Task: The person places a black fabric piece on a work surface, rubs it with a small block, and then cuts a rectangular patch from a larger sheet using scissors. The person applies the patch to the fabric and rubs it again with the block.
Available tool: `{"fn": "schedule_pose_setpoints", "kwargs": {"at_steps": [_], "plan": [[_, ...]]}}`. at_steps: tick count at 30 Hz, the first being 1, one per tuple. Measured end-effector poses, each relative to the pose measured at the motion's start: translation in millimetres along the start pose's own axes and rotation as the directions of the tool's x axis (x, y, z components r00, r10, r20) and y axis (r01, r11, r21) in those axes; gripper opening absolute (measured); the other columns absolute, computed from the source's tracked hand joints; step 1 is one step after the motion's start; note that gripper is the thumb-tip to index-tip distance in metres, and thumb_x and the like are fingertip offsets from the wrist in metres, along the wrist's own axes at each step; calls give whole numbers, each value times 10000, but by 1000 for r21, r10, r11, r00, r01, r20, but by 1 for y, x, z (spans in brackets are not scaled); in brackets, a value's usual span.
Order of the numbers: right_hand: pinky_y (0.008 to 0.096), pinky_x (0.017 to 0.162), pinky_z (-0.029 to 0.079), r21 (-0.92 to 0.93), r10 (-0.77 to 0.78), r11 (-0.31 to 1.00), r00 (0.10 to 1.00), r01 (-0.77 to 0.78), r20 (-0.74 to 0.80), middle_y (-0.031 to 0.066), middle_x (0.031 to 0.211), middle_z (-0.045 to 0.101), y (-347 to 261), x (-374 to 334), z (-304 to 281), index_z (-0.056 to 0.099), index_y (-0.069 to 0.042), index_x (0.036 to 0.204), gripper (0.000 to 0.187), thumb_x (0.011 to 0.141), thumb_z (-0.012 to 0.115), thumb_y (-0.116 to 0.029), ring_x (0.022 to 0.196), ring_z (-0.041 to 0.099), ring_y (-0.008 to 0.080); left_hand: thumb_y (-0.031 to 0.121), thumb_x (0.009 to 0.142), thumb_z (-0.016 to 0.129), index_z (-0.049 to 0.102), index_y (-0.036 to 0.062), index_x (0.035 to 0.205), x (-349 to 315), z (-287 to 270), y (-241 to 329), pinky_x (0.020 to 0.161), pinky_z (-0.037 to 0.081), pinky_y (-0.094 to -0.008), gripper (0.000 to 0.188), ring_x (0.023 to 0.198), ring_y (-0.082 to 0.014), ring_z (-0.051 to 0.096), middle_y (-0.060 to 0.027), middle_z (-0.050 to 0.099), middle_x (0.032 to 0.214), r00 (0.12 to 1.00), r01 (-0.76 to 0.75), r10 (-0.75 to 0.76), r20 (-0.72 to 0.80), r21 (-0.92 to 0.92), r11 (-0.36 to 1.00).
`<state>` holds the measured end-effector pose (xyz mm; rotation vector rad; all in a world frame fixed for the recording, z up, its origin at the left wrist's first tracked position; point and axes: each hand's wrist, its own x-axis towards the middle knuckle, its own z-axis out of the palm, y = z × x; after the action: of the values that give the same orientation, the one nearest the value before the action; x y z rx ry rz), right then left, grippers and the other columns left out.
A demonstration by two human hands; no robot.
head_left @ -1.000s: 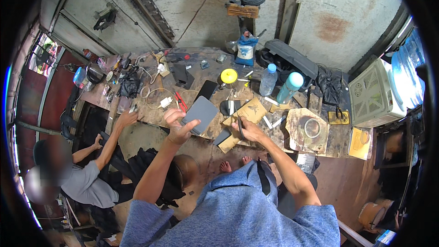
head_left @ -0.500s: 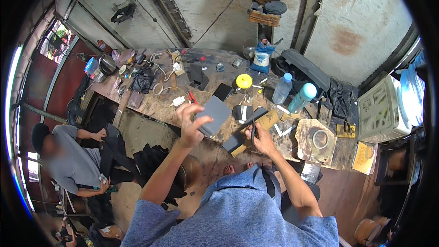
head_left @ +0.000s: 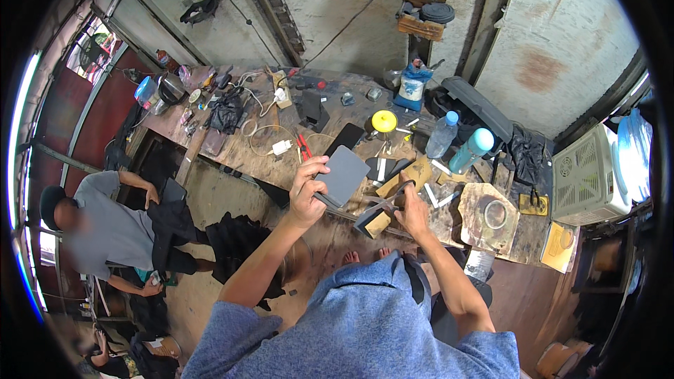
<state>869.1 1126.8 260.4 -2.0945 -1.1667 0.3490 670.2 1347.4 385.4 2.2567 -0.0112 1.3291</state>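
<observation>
My left hand pinches a flat grey piece with rounded corners by its left edge, raised over the front edge of the workbench. In my right hand is a pair of scissors, dark at the handles. Their blades point left toward the lower right edge of the grey piece; whether they touch it I cannot tell. Below the scissors lies a dark strip with a tan part at the bench edge. Behind the right hand, a brown cardboard piece rests on the bench.
Beyond my hands stand a yellow-topped container, a clear bottle and a turquoise bottle. Red-handled pliers and a white plug lie left of them. A worn board with a ring sits right. A co-worker handles dark cloth at left.
The scissors have swung from upright to pointing left, toward the grey piece. My right hand has turned and risen slightly. The left hand still holds the grey piece, now nearer the scissors.
</observation>
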Motion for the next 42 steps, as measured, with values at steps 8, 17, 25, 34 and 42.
{"fn": "schedule_pose_setpoints", "kwargs": {"at_steps": [8, 17, 25, 34, 42], "plan": [[484, 941, 585, -169, 32, 985, 998, -22, 58, 140, 1582, 487, -15, 19, 3, 438, -46, 1416, 852, 717, 914, -152, 1196, 646, 408, -56, 737, 868, 531, 111, 921, 3, -10, 6, 1044, 538, -456, 419, 1294, -399, 595, -153, 557, 1278, 971, -151, 186, -152, 218, 964], [505, 866, 587, -287, 6, 958, 999, 7, 44, 136, 1214, 585, -20, 14, 16, 501, -63, 1262, 652, 712, 851, -78, 1064, 671, 396, 114, 993, 751, 595, 58, 1340, 3, -6, 54, 985, 589, -453, 384, 1151, -273, 689, -121, 693, 1272, 329, 537, -927, 181, -843, 26], [543, 835, 563, -152, 9, 988, 1000, -4, 28, 193, 1203, 601, -12, 9, -20, 510, -64, 1229, 563, 779, 846, -89, 1019, 673, 475, 237, 1058, 679, 576, 29, 1345, 8, -6, 55, 1111, 551, -510, 368, 1301, -295, 632, -111, 677, 1317, 270, 198, -903, 333, -938, -286], [547, 817, 568, -192, 60, 979, 998, -64, -30, 155, 1235, 669, -24, -9, -54, 557, -97, 1222, 480, 810, 802, -74, 1039, 694, 453, 105, 1086, 608, 514, 7, 1456, 22, -4, 56, 1124, 588, -455, 394, 1349, -310, 617, -131, 625, 1448, 281, 230, -881, 381, -918, -324], [554, 810, 564, -265, 144, 942, 961, -207, -237, 174, 1171, 677, 2, 44, -44, 557, -90, 1216, 478, 818, 821, -105, 976, 702, 448, 46, 1057, 642, 525, -25, 1421, 10, 16, 37, 1089, 609, -408, 389, 1314, -290, 642, -160, 642, 1416, 289, 308, -900, 326, -922, -235]]}}
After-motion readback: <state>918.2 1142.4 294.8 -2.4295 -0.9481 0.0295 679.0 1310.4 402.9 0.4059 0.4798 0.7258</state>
